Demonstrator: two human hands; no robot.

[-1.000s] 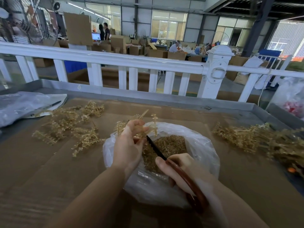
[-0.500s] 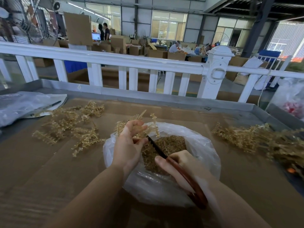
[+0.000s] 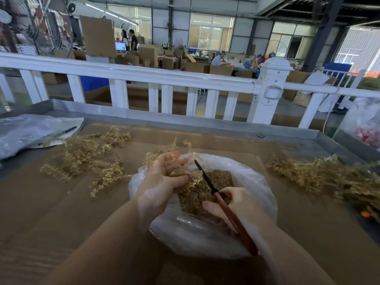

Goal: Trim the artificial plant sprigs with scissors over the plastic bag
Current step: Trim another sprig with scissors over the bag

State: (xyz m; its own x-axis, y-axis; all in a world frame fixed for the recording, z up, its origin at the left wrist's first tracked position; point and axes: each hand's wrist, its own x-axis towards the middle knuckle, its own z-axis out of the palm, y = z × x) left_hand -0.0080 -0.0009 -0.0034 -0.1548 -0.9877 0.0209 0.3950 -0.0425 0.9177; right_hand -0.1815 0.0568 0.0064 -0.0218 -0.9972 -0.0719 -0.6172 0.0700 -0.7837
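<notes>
A clear plastic bag lies open on the cardboard-covered table, with golden-brown trimmings piled inside. My left hand holds a tan artificial sprig over the bag's far-left rim, fingers curled round its stems. My right hand grips scissors with reddish-brown handles over the bag. Their dark blades point up and away, with the tip just right of the sprig. I cannot see whether the blades are parted.
A heap of tan sprigs lies on the table at left and another heap at right. A crumpled plastic sheet covers the far-left corner. The table has a raised metal rim, with a white railing behind it.
My left hand has turned the sprig and spread its fingers a little. The scissors have pulled slightly right, so the blade tip now stands clear of the sprig.
</notes>
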